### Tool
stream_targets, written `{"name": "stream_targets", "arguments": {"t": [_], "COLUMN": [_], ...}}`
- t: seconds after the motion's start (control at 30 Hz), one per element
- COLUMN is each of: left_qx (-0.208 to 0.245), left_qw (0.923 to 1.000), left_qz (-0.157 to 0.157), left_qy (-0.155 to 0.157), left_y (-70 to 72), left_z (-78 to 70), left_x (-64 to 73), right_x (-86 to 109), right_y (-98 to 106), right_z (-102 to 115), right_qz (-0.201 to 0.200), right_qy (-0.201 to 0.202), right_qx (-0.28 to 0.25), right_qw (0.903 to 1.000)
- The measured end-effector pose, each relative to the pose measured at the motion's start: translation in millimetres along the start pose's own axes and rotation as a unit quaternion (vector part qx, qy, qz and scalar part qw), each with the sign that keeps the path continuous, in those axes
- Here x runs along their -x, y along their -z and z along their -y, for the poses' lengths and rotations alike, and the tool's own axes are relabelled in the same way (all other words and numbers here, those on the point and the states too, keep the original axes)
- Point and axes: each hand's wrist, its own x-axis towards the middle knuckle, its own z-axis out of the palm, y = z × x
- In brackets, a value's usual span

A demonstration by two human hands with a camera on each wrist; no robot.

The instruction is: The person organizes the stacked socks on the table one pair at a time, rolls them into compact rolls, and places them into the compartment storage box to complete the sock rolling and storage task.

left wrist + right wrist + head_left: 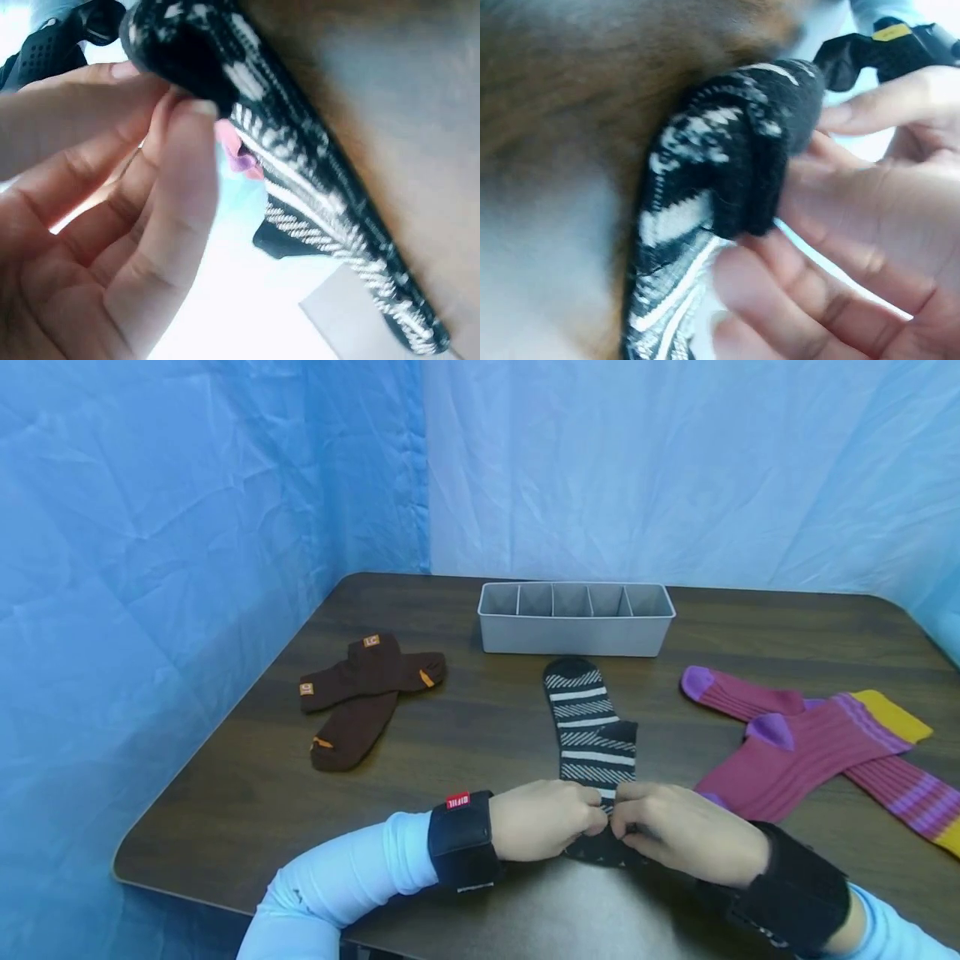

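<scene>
A black-and-white striped sock (591, 727) lies lengthwise on the table, toe toward the back and cuff toward the person. At its near end the left hand (546, 820) and right hand (678, 827) meet from either side. In the left wrist view, thumb and fingertips of the left hand pinch the dark edge of the sock (300, 172). Fingers of the right hand grip the folded cuff of the sock (727, 150) in the right wrist view. That end is bunched and partly hidden by the hands.
Behind the sock stands a grey divided box (577, 635) with several compartments. To the left, brown socks (360, 718) lie crossed on the dark wooden table (465, 727). Pink socks (810, 743) with purple and yellow parts lie crossed at the right. Blue sheeting (225, 527) hangs around the table.
</scene>
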Motion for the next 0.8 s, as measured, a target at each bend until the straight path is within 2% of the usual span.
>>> {"name": "stream_targets", "arguments": {"t": [0.1, 0.2, 0.3, 0.4, 0.5, 0.6, 0.7, 0.8], "left_qx": [-0.033, -0.057, -0.086, -0.084, -0.054, -0.006, 0.033, 0.082], "left_qw": [0.9993, 0.9980, 0.9960, 0.9962, 0.9983, 0.9998, 0.9990, 0.9945], "left_qz": [0.016, 0.027, 0.013, -0.004, -0.015, -0.010, 0.013, 0.052], "left_qy": [-0.004, 0.012, 0.021, 0.021, 0.016, 0.018, 0.028, 0.039], "left_y": [1.0, 0.8, -0.7, -1.8, -2.2, -1.1, 2.5, 6.9], "left_z": [-3.6, -7.0, -9.7, -8.7, -5.4, -1.2, 2.6, 6.0], "left_x": [1.1, 1.5, 1.3, 2.0, 2.5, 2.6, 3.5, 4.6], "right_x": [1.1, 1.6, 0.2, -2.5, -4.4, -5.3, -5.0, -4.0], "right_y": [3, 3, 0, -2, -2, 2, 7, 9], "right_z": [4, 8, 11, 11, 11, 10, 9, 8], "right_qz": [0.024, 0.037, 0.027, 0.015, 0.010, 0.025, 0.051, 0.074], "right_qy": [-0.018, -0.037, -0.037, -0.031, -0.024, -0.030, -0.047, -0.046], "right_qx": [0.007, 0.028, 0.056, 0.069, 0.062, 0.033, -0.009, -0.056], "right_qw": [0.9995, 0.9983, 0.9973, 0.9970, 0.9978, 0.9987, 0.9976, 0.9946]}}
